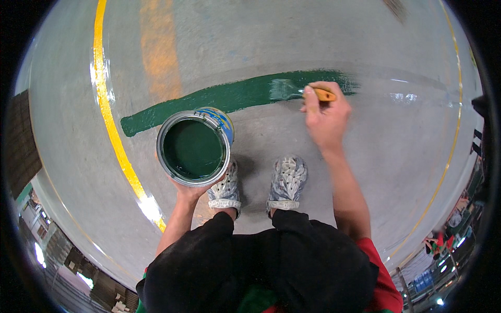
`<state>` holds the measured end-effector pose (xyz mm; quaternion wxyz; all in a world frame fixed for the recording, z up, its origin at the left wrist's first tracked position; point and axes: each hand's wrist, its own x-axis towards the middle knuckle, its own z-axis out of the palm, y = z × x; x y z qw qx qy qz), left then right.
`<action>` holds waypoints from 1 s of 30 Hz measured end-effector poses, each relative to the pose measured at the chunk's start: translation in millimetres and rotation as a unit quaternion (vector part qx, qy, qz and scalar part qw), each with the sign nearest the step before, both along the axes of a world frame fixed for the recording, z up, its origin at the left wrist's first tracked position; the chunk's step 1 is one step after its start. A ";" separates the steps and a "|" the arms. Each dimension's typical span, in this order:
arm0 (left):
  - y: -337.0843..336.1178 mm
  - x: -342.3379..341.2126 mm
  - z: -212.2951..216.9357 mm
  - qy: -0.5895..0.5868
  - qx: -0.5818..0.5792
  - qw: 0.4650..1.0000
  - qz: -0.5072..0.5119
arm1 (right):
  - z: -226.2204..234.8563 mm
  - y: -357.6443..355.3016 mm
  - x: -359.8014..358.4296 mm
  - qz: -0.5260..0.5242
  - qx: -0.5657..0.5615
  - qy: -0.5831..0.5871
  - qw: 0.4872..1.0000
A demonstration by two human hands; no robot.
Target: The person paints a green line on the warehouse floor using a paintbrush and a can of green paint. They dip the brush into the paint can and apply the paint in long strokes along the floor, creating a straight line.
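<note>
While left hand (192, 191) clasps a can (224, 121), right hand (329, 113) grips a brush (290, 91) pointing left.

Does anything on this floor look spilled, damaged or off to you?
No spill stands out. The orange band beyond the green stripe looks patchy and worn, unlike the bolder yellow line to its left. The stripe's right end, past the brush, is ragged and streaky.

Dark green on paint (193, 148) and stripe (229, 99); blue with yellow on can (223, 122); orange on brush handle (326, 95); yellow on line (116, 135); streaky orange on patch (159, 47); grey on floor (261, 41); marbled grey-white on clogs (288, 176).
</note>
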<state>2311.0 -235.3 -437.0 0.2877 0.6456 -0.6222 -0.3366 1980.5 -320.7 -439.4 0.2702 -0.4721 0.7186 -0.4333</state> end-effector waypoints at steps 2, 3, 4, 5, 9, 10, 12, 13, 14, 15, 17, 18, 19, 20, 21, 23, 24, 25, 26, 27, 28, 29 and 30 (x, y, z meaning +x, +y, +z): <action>0.6 1.2 -2.7 0.016 0.011 1.000 0.008 | -1.8 0.2 -1.4 0.010 -0.009 0.022 1.000; 1.0 1.2 -3.3 0.027 0.013 0.999 0.012 | -1.4 0.5 -2.9 0.018 -0.031 0.081 0.996; 0.9 0.8 -3.8 0.041 0.008 0.999 0.016 | -0.6 0.7 -2.1 0.042 -0.038 0.135 0.989; 1.4 0.2 -2.7 0.043 0.005 0.999 0.018 | 1.1 0.8 -0.8 0.020 -0.049 0.119 0.992; -0.2 -5.1 7.4 0.006 0.022 1.000 0.007 | 6.9 -3.4 19.6 0.018 0.007 -0.074 0.997; -0.5 -7.0 10.8 -0.010 0.050 0.999 0.001 | 6.0 -5.1 25.6 0.028 0.042 -0.154 0.987; -1.9 -10.3 14.9 -0.019 0.085 0.996 -0.011 | 0.6 -5.8 27.7 0.050 -0.037 -0.055 0.997; -3.4 -10.5 16.4 -0.015 0.091 0.996 -0.015 | -2.7 -4.5 21.2 0.098 -0.041 -0.012 0.994; -4.6 -10.4 17.2 -0.003 0.090 0.996 -0.010 | -7.5 -2.5 8.8 0.049 -0.061 0.028 0.997; -4.7 -10.2 17.6 0.049 0.061 0.997 0.006 | -10.1 2.3 -13.9 0.035 -0.051 0.064 0.996; -5.5 -8.3 16.9 0.055 0.038 0.998 0.015 | -14.3 14.1 -68.6 -0.111 0.035 0.055 0.992; -5.9 -6.8 16.3 0.058 0.026 0.998 0.020 | -13.9 20.9 -102.0 -0.124 0.051 0.132 0.982; -6.1 -5.5 15.8 0.032 0.030 0.999 0.012 | -14.9 23.3 -132.5 -0.103 0.001 0.215 0.971; -6.0 -4.4 15.5 0.005 0.034 0.999 0.005 | -15.9 23.9 -152.1 -0.125 -0.042 0.296 0.946; -6.1 -4.0 15.4 -0.021 0.039 0.999 -0.003 | -14.2 25.1 -163.4 -0.096 -0.049 0.336 0.936; -6.6 -5.1 16.2 -0.003 0.049 0.999 0.002 | -11.9 24.3 -160.2 -0.109 -0.061 0.407 0.905; -7.4 -6.5 16.8 0.014 0.046 0.999 0.001 | -10.9 24.4 -143.5 -0.052 -0.036 0.382 0.922; -8.2 -8.5 17.6 0.021 0.043 0.999 0.003 | -12.4 26.2 -115.7 -0.014 -0.014 0.354 0.935; -8.9 -10.8 18.3 0.037 0.035 0.999 0.003 | -14.6 28.3 -84.9 0.034 -0.061 0.318 0.945; -10.0 -13.0 18.8 0.052 0.027 0.998 0.004 | -16.4 27.2 -59.5 0.095 -0.133 0.283 0.945; -10.9 -14.9 19.2 0.044 0.024 0.999 0.001 | -17.8 33.7 -29.3 0.103 -0.108 0.229 0.962; -11.8 -16.1 19.3 0.037 0.023 0.999 -0.001 | -21.9 35.5 -5.1 0.098 -0.132 0.145 0.976; -12.3 -16.5 19.1 0.030 0.022 0.999 -0.004 | -25.2 35.7 9.9 0.126 -0.102 0.064 0.985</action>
